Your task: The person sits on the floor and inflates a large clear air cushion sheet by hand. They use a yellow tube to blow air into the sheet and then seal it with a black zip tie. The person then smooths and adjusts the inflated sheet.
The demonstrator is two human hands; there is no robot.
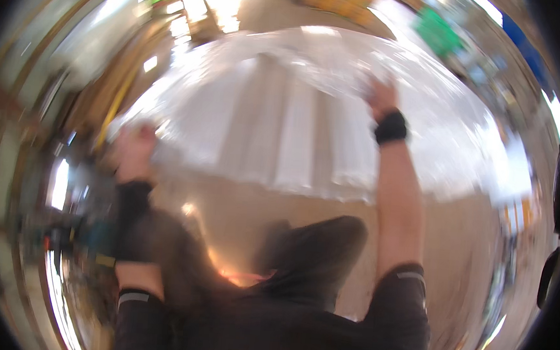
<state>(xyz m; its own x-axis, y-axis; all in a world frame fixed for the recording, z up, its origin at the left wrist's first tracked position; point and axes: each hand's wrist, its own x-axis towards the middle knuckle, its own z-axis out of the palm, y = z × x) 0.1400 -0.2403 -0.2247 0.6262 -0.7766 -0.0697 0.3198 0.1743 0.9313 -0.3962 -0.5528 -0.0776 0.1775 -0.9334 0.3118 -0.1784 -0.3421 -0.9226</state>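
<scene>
A wide, glossy sheet of clear plastic film (279, 130) spreads in front of me, wrinkled and shining along its far and side edges. Whitish and brownish bands show through its middle. At the left edge of the film is my left hand (134, 147), smeared by motion; whether its fingers grip the film cannot be made out. Further off to the right, my right hand (382, 98) is over or on the film, with a black band at the wrist. Blur hides its fingers too.
A brown surface (441, 262) lies under and nearer than the film, around my dark-clothed legs (320, 248). Shelving or framing (15, 107) stands at the left. A green object (437, 32) and other blurred items are at the far right. A bright orange glow shows near my legs.
</scene>
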